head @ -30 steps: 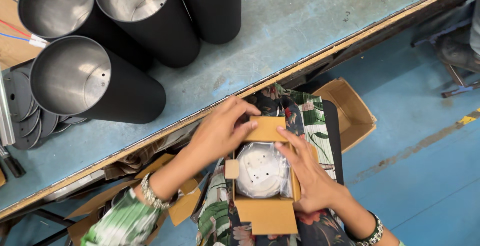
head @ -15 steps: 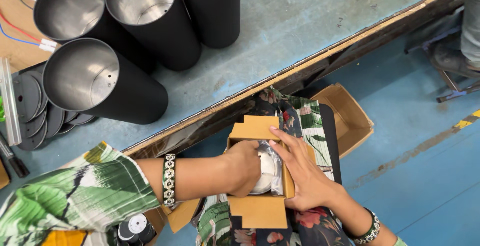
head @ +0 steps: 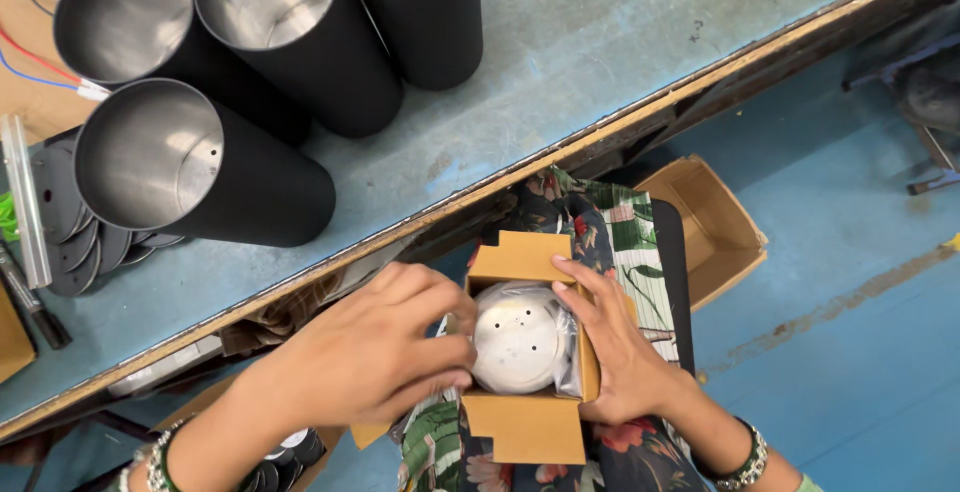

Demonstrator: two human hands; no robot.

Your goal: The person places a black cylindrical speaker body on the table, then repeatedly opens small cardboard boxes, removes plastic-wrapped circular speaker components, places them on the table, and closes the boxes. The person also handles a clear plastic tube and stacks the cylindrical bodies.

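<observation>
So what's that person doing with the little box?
A person sits at a workbench with a small open cardboard box on their lap. The left hand grips a round white part in clear plastic that sits in the box, while the right hand steadies the box's side. Four black metal cylinders stand on the bench, and another open carton lies on the floor.

A small brown cardboard box sits at lower centre of the frame, flaps open, with a round white part in a clear plastic bag inside. A second open brown cardboard box lies on the blue floor, right of centre.
</observation>
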